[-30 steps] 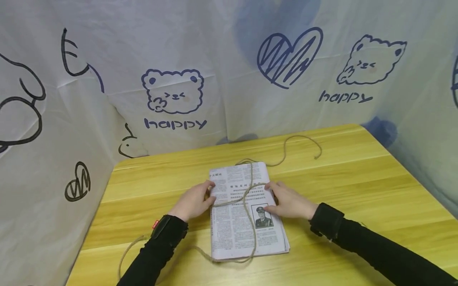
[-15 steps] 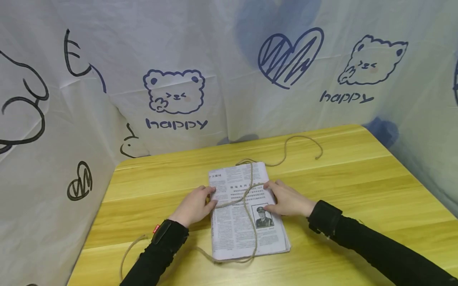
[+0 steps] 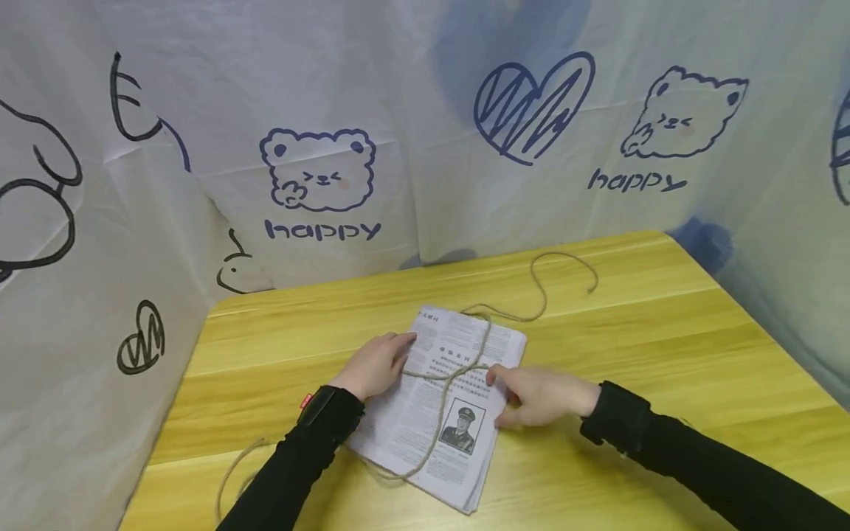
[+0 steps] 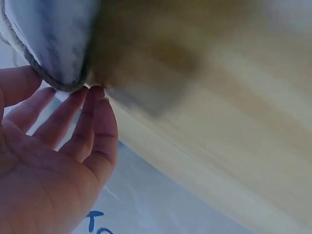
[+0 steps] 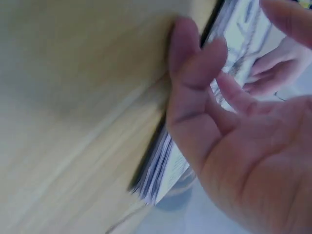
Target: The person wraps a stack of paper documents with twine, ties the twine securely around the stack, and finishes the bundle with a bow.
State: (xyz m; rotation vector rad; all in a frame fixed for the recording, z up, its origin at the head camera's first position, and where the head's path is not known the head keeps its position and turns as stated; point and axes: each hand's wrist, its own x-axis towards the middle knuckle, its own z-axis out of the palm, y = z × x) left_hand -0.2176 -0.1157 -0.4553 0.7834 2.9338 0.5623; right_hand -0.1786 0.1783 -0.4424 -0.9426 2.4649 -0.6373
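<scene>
A folded newspaper stack [image 3: 425, 413] lies askew on the table, with twine [image 3: 434, 435] crossed over its top. My left hand [image 3: 375, 365] holds the stack's left edge; in the left wrist view its thumb and fingers [image 4: 100, 126] meet at a corner where twine runs round the paper. At the right edge is my right hand [image 3: 547, 394], with curled fingers [image 5: 195, 117] around the side of the stack and one fingertip over the top sheet near the twine crossing. Its exact contact is partly hidden in the right wrist view.
One loose twine end curls over the wooden table [image 3: 637, 332] toward the back right. Another length lies at the front left, partly behind the left sleeve [image 3: 279, 464]. White cloth [image 3: 425, 169] with drawings hangs behind the table and at both sides.
The newspaper stack has turned clockwise, its lower end swinging left and its upper end right. The left hand has moved slightly up and right, the right hand slightly right and down.
</scene>
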